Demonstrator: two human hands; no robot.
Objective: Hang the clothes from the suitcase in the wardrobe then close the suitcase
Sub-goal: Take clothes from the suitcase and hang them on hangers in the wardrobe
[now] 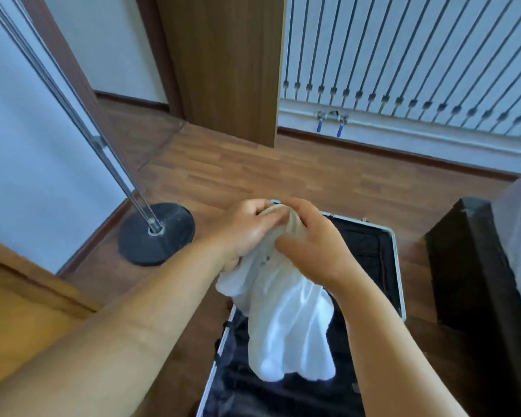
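Plank-patterned wooden floor (283, 176) stretched to a ribbed white radiator (403, 55) at the far wall. The open suitcase (396, 266), metal-rimmed with dark lining, lay near. Above it hung a soft, creased white garment (286, 320), its bunched top gripped by the left hand (241, 233) and right hand (313, 242), fingers curled round the fabric.

No readable text, label, brand or number anywhere I look. Small dark mark on white shirt (283, 311) near my fingers, too blurred to read. Nothing legible on suitcase (396, 266) rim or lamp base (157, 233).
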